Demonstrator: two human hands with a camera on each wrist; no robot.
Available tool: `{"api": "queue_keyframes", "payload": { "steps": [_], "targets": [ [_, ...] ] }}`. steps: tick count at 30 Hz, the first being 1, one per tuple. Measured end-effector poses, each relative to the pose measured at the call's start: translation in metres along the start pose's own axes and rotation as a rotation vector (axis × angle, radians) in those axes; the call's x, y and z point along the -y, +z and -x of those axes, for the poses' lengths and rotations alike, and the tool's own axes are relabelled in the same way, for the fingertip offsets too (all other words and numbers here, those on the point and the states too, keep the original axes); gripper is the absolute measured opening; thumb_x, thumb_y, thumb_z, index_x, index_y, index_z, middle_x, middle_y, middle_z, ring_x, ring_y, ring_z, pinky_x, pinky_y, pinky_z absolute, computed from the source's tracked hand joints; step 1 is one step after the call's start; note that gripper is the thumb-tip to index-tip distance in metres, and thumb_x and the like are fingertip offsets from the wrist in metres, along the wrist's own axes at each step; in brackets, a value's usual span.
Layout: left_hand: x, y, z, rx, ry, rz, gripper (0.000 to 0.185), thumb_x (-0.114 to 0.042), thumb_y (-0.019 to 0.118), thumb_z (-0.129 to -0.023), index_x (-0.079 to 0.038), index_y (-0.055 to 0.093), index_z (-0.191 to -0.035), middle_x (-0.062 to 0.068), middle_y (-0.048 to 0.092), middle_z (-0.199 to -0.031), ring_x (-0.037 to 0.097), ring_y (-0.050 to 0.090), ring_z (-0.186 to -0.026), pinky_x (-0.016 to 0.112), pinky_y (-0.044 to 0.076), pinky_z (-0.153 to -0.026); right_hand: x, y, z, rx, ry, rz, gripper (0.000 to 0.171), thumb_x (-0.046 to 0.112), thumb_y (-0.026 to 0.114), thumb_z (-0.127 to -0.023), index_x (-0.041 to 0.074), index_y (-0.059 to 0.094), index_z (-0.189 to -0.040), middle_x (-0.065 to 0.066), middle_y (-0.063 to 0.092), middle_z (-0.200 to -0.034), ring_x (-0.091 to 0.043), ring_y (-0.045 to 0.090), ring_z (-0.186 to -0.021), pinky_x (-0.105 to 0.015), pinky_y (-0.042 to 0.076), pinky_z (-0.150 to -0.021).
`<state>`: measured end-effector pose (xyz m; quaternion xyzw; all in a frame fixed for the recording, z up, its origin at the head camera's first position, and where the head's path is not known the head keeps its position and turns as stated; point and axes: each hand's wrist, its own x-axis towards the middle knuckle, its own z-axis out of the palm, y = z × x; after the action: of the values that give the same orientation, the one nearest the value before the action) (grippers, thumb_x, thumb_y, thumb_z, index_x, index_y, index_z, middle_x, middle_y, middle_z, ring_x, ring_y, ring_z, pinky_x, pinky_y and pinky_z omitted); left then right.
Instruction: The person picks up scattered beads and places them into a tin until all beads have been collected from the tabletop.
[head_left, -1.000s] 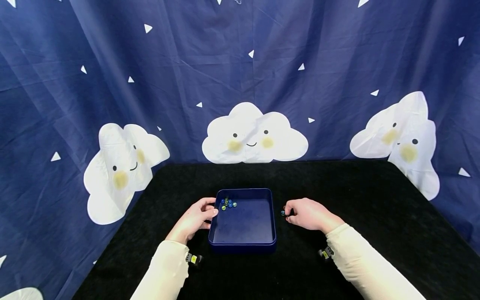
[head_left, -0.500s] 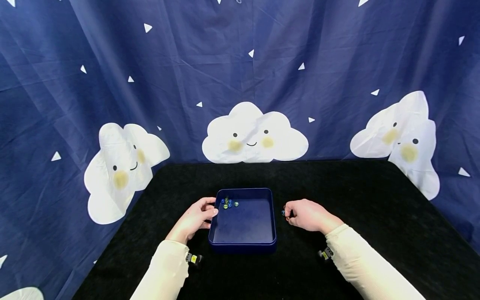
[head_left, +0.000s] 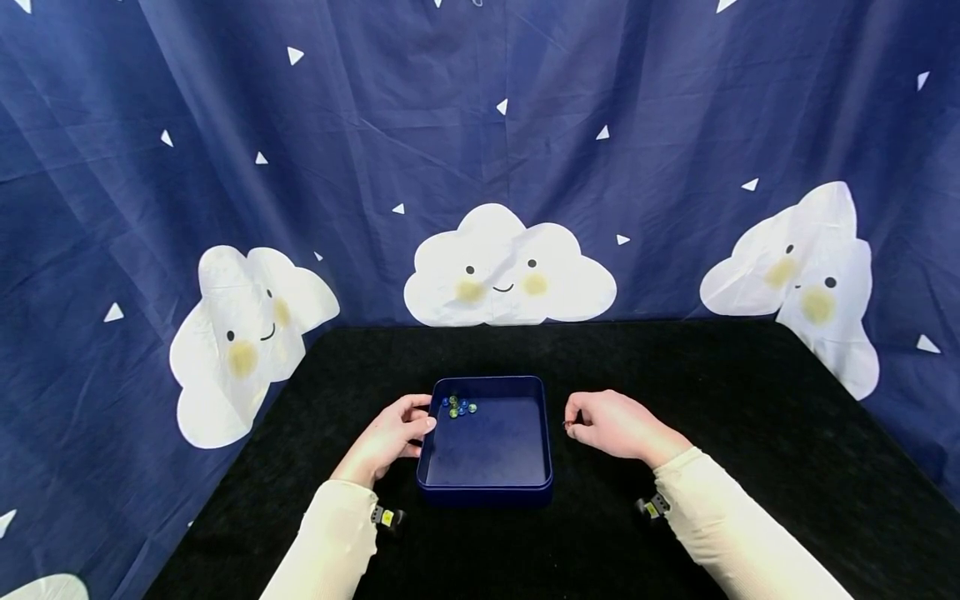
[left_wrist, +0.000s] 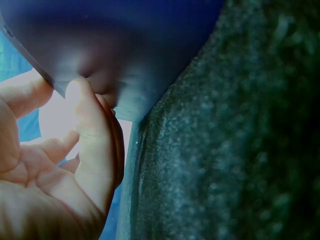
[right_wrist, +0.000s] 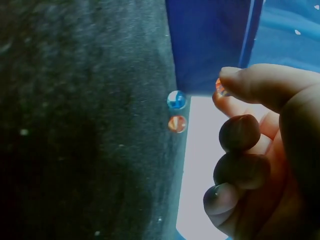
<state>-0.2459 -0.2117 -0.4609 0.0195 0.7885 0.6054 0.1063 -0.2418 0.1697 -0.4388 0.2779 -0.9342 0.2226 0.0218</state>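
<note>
A: Left hand [head_left: 390,437] first?

B: It grips the left wall of the blue tray [head_left: 487,492], thumb over the rim, fingers curled against the outside. The left wrist view confirms: thumb tip pressed to the tray wall, counter [head_left: 712,383] beside it.

A: Right hand [head_left: 611,427]?

B: It hangs just right of the tray, fingers curled, pinching one orange marble [right_wrist: 220,88] between thumb and forefinger. That only shows in the right wrist view; from the head camera the knuckles hide it.

A: Loose marbles?

B: Two lie on the counter in the right wrist view, a blue-and-white marble [right_wrist: 176,100] and an orange-red marble [right_wrist: 177,124], just beside each other, near the tray's outer wall and close to the fingertips. In the head view the hand covers them.

A: Inside the tray?

B: A small cluster of marbles [head_left: 457,406], blue, green and yellow, sits in the far left corner, near the left thumb. The rest of the tray floor is bare blue.

A: Surroundings?

B: Black fuzzy counter. A navy backdrop [head_left: 480,125] with smiling white clouds and small triangles hangs behind and on both sides. Cream sleeves on both arms, with a small wrist camera [head_left: 387,517] under the left one and another under the right.

A: Anything between hand and tray?

B: Only open counter between the right hand and the tray's right wall.
</note>
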Motion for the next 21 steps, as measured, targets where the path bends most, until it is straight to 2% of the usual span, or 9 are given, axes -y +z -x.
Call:
{"api": "queue_keyframes", "payload": {
  "steps": [4,21],
  "targets": [
    [0.000,0.000,0.000,0.002,0.004,0.002,0.047,-0.011,0.066,-0.097,-0.005,0.052,-0.142,0.016,0.063,-0.114,0.025,0.063,-0.088,0.034,0.055,-0.066,0.002,-0.004,-0.002,-0.024,0.015,-0.002,0.014,0.027,0.074,-0.088,0.033,0.062,-0.085,0.017,0.047,-0.059,-0.002,0.045,-0.055,-0.027,0.041,-0.056],
    [-0.001,0.000,0.001,0.002,0.016,0.000,0.046,-0.011,0.065,-0.098,-0.003,0.052,-0.142,0.017,0.063,-0.114,0.024,0.064,-0.087,0.034,0.055,-0.065,0.017,-0.011,-0.013,-0.102,-0.033,-0.023,0.013,0.023,0.074,-0.087,0.030,0.063,-0.089,0.016,0.047,-0.060,-0.002,0.045,-0.054,-0.028,0.042,-0.057]
  ]
}}
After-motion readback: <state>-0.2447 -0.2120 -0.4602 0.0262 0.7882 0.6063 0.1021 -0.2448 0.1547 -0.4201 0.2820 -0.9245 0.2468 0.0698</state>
